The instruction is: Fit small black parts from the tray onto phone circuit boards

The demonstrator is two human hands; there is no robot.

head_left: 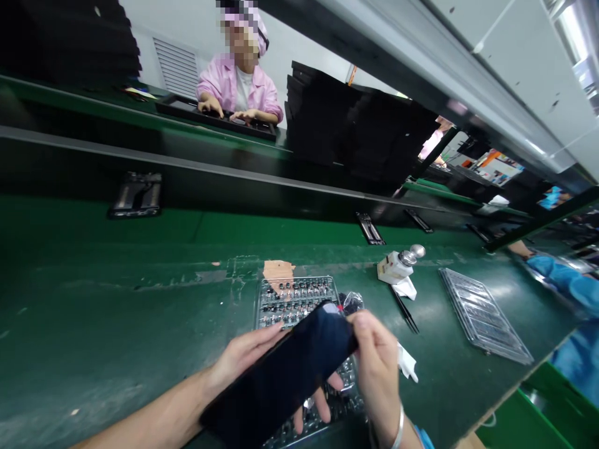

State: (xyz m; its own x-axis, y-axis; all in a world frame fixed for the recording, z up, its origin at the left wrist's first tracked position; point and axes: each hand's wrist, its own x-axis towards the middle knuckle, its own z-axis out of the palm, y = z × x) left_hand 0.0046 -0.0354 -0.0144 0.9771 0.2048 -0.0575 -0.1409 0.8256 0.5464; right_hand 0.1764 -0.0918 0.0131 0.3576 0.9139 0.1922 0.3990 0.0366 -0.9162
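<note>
A black smartphone lies tilted across my hands, with its dark screen facing up. My left hand cradles its lower edge from beneath, fingers spread under it. My right hand pinches its upper end, and a silver bangle circles that wrist. Below the phone sits a clear blister tray holding rows of small dark metal parts, partly hidden by my hands. A small crumpled clear bag touches the tray's far corner.
On the green bench mat stand a metal-capped dispenser bottle, black tweezers, a white cloth and a stacked clear tray. Beyond a conveyor, a co-worker in a pink coat handles a black tray.
</note>
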